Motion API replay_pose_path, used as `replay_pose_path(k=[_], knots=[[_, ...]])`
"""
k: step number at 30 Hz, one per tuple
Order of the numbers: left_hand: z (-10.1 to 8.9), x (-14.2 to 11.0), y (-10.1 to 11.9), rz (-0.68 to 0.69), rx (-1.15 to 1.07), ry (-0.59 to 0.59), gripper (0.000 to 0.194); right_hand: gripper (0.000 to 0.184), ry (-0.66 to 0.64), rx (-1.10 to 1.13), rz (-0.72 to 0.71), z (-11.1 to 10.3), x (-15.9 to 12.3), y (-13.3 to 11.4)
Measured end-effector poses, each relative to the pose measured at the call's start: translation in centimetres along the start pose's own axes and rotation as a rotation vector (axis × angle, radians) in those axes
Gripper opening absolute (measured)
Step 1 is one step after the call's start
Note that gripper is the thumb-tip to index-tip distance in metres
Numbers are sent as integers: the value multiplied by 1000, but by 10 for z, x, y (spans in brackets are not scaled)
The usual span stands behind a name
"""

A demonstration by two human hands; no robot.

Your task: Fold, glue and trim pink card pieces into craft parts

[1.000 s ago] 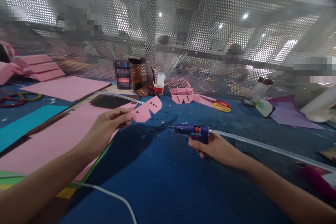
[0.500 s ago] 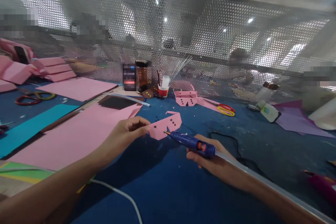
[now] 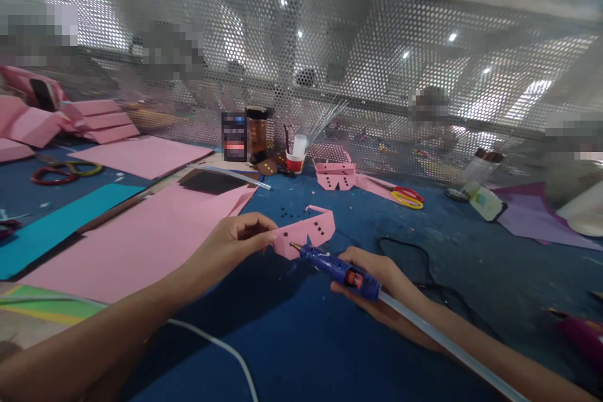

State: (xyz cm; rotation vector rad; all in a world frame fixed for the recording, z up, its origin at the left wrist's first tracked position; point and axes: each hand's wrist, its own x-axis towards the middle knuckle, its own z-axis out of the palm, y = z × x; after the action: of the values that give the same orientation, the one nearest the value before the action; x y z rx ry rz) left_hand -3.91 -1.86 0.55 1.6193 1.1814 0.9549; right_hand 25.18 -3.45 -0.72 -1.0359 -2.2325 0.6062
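Observation:
Between thumb and fingers, my left hand (image 3: 245, 237) pinches the left end of a folded pink paper piece (image 3: 301, 233) that has small black squares on it and a notch in its lower edge. My right hand (image 3: 372, 276) is wrapped round a blue hot glue gun (image 3: 336, 267), with a long clear glue stick (image 3: 438, 339) sticking out of its back. The gun's metal nozzle points left and overlaps the paper's left half in view; I cannot tell whether it touches. Several tiny black squares lie on the blue table (image 3: 282, 339) just behind the paper.
A similar pink piece (image 3: 335, 177) and red-yellow scissors (image 3: 407, 196) lie farther back. Beyond them stand a paper cup (image 3: 295, 162), a brown jar (image 3: 257, 135) and a phone (image 3: 234, 138). Pink sheets (image 3: 141, 239) cover the left. A black cord (image 3: 424, 264) lies right; a perforated metal screen (image 3: 330, 75) rises behind.
The glue gun's nozzle has shifted left across the paper, from near the notch to its left half. The pink paper and my left hand sit slightly farther right and lower in view.

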Motion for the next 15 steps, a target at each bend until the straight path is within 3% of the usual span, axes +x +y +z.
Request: replay_pose_path(k=[9,15], knots=[[3,0,4,3,29,-13,27,12,-60,-42,-140,-4,-2,8],[2,-1,3,7,29,-23,27,11,-79,-47,-101,-6,-1,4]])
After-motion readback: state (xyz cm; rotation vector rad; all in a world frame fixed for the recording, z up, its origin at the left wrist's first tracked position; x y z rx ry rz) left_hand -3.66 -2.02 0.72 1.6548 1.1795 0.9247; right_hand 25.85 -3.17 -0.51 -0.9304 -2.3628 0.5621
